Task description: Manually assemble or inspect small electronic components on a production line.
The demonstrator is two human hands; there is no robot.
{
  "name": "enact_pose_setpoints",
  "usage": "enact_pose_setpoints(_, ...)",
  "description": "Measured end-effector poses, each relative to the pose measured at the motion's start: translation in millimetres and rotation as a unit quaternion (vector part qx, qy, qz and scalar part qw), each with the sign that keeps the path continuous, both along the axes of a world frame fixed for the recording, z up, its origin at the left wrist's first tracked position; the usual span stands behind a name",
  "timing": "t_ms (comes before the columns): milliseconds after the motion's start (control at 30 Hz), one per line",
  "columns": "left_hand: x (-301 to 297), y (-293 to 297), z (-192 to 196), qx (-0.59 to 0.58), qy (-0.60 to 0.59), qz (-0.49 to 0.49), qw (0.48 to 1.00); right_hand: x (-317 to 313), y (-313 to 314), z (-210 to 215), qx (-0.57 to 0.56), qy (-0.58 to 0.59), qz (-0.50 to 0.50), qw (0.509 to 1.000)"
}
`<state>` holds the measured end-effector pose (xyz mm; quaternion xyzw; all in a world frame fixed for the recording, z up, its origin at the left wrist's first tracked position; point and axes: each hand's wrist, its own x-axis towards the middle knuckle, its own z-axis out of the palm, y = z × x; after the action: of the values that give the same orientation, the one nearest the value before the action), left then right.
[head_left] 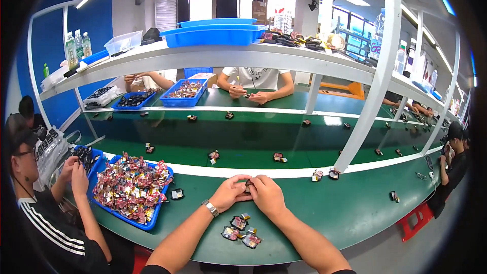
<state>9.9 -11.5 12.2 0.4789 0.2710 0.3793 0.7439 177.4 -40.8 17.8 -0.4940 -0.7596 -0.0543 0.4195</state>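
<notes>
My left hand [229,193] and my right hand [267,195] meet over the green worktop [324,208], both pinching one small dark part [248,186] between the fingertips. A silver watch [211,208] sits on my left wrist. Just in front of my hands lie three small dark parts with colourful wrappers [239,230]. To my left stands a blue tray [152,219] heaped with several shiny colourful packets [129,185].
A green conveyor belt [243,139] beyond the white strip carries scattered small parts. A white post [365,106] rises at the right. A person in a black striped jacket [45,223] works at my left; others sit opposite and at the right. Blue bins [213,33] sit on the shelf above.
</notes>
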Motion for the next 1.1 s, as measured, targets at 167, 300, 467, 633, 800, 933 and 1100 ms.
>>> enact_pose_setpoints(167, 1.0, 3.4, -4.6, -0.013, -0.038, -0.001, 0.999, 9.9, 2.9, 4.3, 0.035, -0.001, 0.057, 0.998)
enact_pose_setpoints(300, 1.7, 4.5, -8.5, -0.004, -0.025, 0.015, 1.000, 6.3, 1.3, 8.2, 0.037, 0.005, 0.054, 0.998)
enact_pose_setpoints(467, 4.3, 2.5, -5.3, 0.008, 0.006, 0.023, 1.000, 4.1, 1.3, 1.2, 0.046, -0.066, 0.016, 0.997)
enact_pose_setpoints(633, 4.6, 4.0, -7.7, 0.002, -0.008, 0.037, 0.999, 8.6, 7.5, -0.5, 0.094, -0.069, 0.049, 0.992)
enact_pose_setpoints(800, 1.8, 3.4, -5.9, -0.006, -0.013, 0.048, 0.999, 10.4, 6.1, 5.7, 0.088, -0.078, 0.078, 0.990)
enact_pose_setpoints(933, 1.7, 4.0, -7.5, 0.000, -0.003, 0.048, 0.999, 18.8, 6.3, 15.8, 0.057, -0.043, 0.130, 0.989)
enact_pose_setpoints(1100, 4.2, 3.6, -8.0, 0.009, 0.018, 0.035, 0.999, 23.7, 6.9, 11.9, 0.005, -0.037, 0.122, 0.992)
